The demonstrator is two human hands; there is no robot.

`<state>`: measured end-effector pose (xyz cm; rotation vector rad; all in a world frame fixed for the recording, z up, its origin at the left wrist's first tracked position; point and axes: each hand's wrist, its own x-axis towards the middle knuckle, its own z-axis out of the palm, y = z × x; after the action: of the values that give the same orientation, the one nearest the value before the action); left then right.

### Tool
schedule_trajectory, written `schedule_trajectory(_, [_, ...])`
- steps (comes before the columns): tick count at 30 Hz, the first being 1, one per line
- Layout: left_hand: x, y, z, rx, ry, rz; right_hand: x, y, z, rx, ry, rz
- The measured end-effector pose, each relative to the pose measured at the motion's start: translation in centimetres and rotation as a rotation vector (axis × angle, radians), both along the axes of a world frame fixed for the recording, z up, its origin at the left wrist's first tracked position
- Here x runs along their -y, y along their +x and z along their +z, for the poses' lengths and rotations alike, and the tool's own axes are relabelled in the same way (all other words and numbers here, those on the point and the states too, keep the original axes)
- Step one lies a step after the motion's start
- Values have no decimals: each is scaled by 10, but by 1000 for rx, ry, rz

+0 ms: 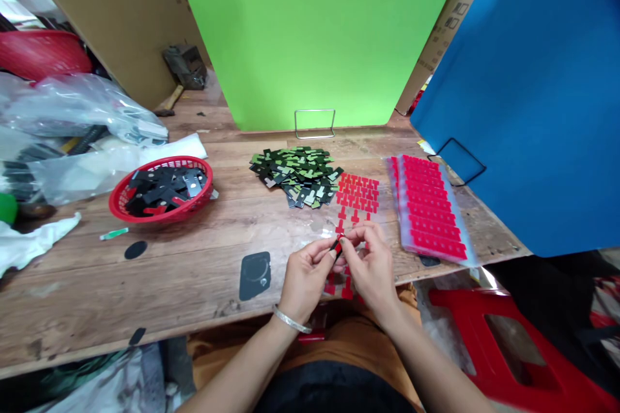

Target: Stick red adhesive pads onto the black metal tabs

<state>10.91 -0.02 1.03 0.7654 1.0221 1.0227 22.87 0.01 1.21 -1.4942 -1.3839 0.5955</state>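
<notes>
Small black-and-red piece (338,246), long axis unclear, pinched between left hand (306,274) and right hand (371,268) grips, above red sticker sheet (357,197)

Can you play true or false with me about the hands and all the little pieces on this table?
1. Both hands pinch one small piece together. True: left hand and right hand meet on a small red-and-black piece.
2. The red basket is empty. False: it holds black pieces.
3. The pile of green-and-black pieces lies on the wooden table. True.
4. The stack of red sheets lies beside the left hand. False: it lies on the right hand's side.
</notes>
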Motion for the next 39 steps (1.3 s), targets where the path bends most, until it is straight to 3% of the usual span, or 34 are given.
schedule_trajectory(4, [1,-5,0,3,-29,-5,-4,4,-1,-73,-12,-133])
schedule_trajectory(9, [1,-13,7,46,-50,-94,-2,5,4,-194,-154,174])
schedule_trajectory(12, [3,-16,8,36,-30,-137,5,-3,6,-269,-185,193])
schedule_trajectory(18, [-1,-30,-1,-64,-19,-41,5,-16,-3,-350,-258,213])
schedule_trajectory(21, [-25,-70,2,-210,84,76,1,-10,-7,-377,-304,210])
schedule_trajectory(25, [-73,-163,25,-563,346,436,0,1,-8,-370,-267,190])
schedule_trajectory(26, [-84,-185,33,-720,395,535,0,2,-8,-363,-265,183])
schedule_trajectory(28, [-100,-219,50,-1119,456,562,1,2,-8,-349,-266,168])
schedule_trajectory(30, [-107,-233,61,-1384,504,605,2,0,-8,-331,-253,145])
schedule_trajectory(33, [-107,-213,61,-1456,613,525,1,-4,-8,-299,-211,121])
schedule_trajectory(37, [-107,-141,28,-1319,634,49,1,-6,-8,-259,-182,116])
schedule_trajectory(39, [-112,-105,7,-1289,591,-98,1,-5,-8,-236,-168,125])
